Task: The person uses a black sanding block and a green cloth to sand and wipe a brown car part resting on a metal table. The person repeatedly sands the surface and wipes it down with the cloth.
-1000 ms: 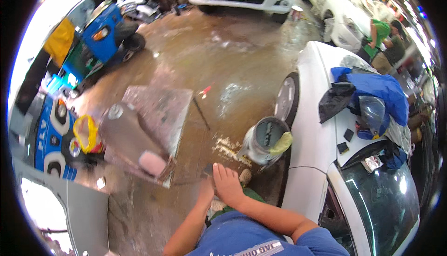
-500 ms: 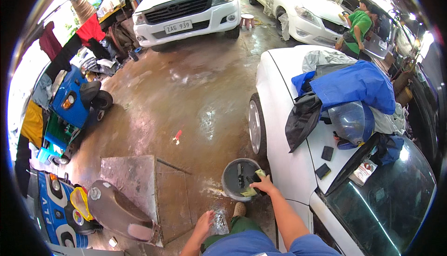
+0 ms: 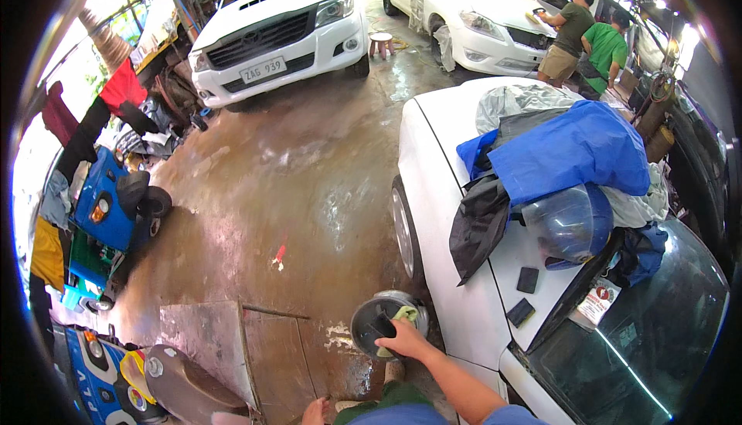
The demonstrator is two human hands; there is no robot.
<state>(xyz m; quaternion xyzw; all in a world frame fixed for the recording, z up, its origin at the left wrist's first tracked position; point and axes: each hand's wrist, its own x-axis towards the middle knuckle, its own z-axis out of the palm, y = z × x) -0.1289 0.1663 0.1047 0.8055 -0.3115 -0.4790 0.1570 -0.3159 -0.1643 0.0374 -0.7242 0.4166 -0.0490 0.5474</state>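
From where I stand, the person's right hand (image 3: 403, 340) is over the bucket (image 3: 422, 318) beside the white car (image 3: 466, 301), with a pale green cloth (image 3: 406, 314) against it and a dark block (image 3: 378, 324) at its fingertips; I can't tell whether its grip pinches either. The left hand (image 3: 315, 411) hangs low, its grip unclear to me, near the table (image 3: 205, 336) bearing a brown tank (image 3: 185, 382).

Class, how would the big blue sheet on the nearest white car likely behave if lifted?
The blue sheet would probably sag, since it drapes loosely over the white car. It looks thin, so perhaps light for its size. Its smooth-looking surface might slip.
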